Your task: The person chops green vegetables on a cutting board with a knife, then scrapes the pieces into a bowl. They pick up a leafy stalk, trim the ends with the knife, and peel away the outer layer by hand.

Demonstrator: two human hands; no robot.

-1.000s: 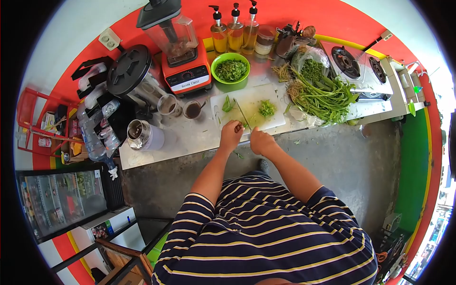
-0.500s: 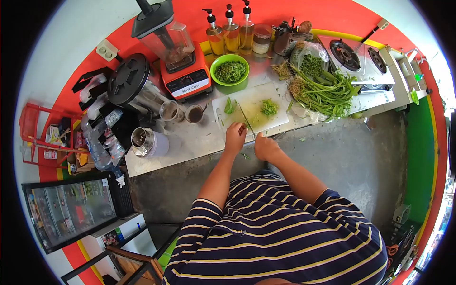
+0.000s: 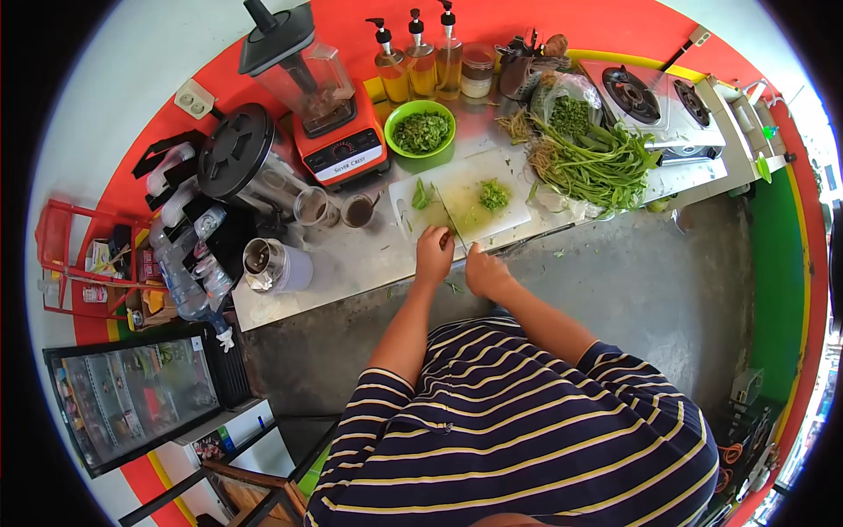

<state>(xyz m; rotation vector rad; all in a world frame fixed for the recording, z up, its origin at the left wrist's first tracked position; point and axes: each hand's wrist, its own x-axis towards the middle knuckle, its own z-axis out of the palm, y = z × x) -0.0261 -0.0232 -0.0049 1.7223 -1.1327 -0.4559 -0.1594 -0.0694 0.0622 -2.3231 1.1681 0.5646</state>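
Here, the right hand (image 3: 485, 270) is closed on the handle of a knife (image 3: 448, 218) at the near edge of the white cutting board (image 3: 514, 215), with the blade pointing far. The left hand (image 3: 435, 253) sits curled just left of the blade; its grip is unclear. A pile of chopped greens (image 3: 493, 194) lies farther right.

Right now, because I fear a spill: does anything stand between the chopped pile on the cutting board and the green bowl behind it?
Nothing visible does. Between the chopped pile and the green bowl lie only bare cutting board and a strip of counter; the knife is nearer the person, off that line.
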